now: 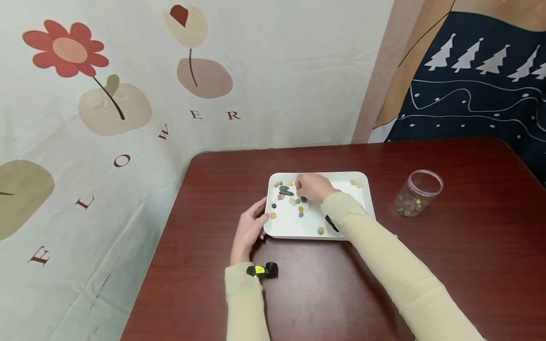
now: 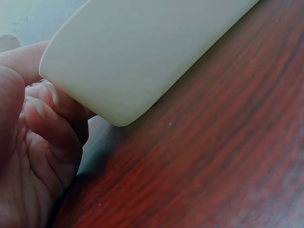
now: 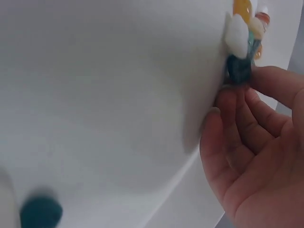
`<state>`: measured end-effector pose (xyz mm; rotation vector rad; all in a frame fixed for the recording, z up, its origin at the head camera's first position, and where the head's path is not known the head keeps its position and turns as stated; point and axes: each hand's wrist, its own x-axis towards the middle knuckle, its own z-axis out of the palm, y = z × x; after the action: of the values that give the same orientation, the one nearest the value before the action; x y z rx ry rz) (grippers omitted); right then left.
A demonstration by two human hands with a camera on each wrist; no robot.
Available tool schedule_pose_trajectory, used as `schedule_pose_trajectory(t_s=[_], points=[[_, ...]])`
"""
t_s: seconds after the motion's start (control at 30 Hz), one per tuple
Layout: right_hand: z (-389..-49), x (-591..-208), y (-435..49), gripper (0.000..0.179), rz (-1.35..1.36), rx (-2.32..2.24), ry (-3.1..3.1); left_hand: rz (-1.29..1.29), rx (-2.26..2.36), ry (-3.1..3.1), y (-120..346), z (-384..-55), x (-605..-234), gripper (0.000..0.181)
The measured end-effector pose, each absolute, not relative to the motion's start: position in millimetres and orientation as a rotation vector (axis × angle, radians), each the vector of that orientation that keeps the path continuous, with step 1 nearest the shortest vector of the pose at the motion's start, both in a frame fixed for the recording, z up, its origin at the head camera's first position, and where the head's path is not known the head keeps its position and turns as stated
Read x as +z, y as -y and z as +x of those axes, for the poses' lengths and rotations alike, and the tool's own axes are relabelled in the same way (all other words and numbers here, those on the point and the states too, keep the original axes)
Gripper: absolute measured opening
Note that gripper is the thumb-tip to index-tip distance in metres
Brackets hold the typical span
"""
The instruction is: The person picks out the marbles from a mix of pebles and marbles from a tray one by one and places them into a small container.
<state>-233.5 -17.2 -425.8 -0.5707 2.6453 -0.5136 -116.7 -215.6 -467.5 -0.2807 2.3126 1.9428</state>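
Note:
A white tray point(image 1: 307, 231) lies on the table with several small coloured stones scattered over its left half. My left hand point(image 1: 250, 226) grips the tray's left side near the front corner, its fingers curled by the tray's edge in the left wrist view. Over the middle of the tray, my right hand point(image 1: 314, 187) pinches a dark teal stone point(image 3: 239, 69) between thumb and fingers, low against the tray's surface. Touching or very close to that stone is a white stone point(image 3: 236, 37), with an amber stone point(image 3: 242, 9) beyond.
Right of the tray stands a clear jar point(image 1: 418, 194) with no lid on, holding some stones. Inside the tray are flat dark grey stones point(image 1: 286, 192), a tan round stone point(image 1: 320, 230) near the front and pale yellow stones point(image 1: 356, 183) at back right.

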Motion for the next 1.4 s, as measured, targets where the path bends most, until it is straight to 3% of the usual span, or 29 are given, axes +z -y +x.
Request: schedule_pose_trajectory(t_s=[0.6, 0.97, 1.4], points=[[-230, -409, -14, 0.011, -0.570, -0.765, -2.610, -0.312, 1.909, -2.372, 213, -116, -472, 0.045], [-215, -386, -38, 0.013, -0.620, -0.994, -2.621, -0.295, 1.886, -2.340, 206, -110, -444, 0.049], [-182, -362, -63, 0.014, -0.596, -1.194, -2.618, -0.326, 1.899, -2.382, 211, -117, -470, 0.045]])
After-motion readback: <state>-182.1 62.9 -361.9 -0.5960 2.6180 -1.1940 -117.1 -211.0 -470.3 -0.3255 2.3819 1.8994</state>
